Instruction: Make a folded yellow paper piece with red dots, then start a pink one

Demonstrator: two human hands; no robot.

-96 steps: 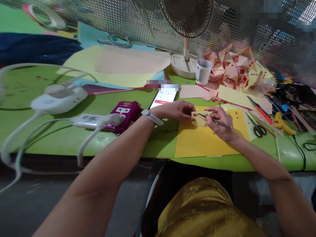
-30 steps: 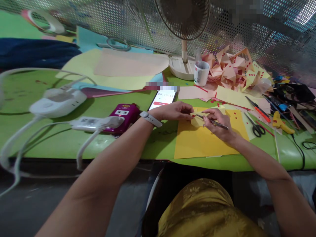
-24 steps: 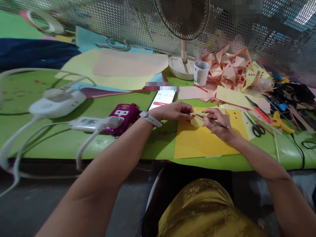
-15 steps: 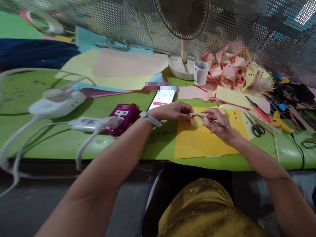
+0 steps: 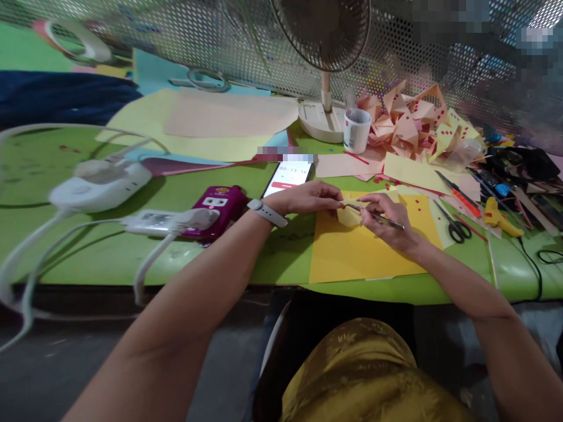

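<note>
My left hand (image 5: 308,198) pinches the edge of a small pale yellow folded paper piece (image 5: 349,215) with tiny red squares on it. My right hand (image 5: 387,221) grips metal tweezers (image 5: 377,217), whose tips rest against the top of that piece near my left fingertips. Both hands hover over an orange-yellow sheet (image 5: 365,252) lying on the green table (image 5: 109,246). A white watch sits on my left wrist.
A phone (image 5: 288,174) showing a timer and a magenta device (image 5: 217,205) lie left of my hands. White power strips and cables (image 5: 101,181) sit further left. A fan base (image 5: 323,117), cup (image 5: 355,130), folded paper pile (image 5: 413,126), black scissors (image 5: 455,225), cutter (image 5: 460,194) and glue gun (image 5: 499,217) lie behind and right.
The paper piece has been lifted and tilted slightly between my fingers; the tweezers' tips shifted a little left. The timer has advanced. Otherwise the scene holds still.
</note>
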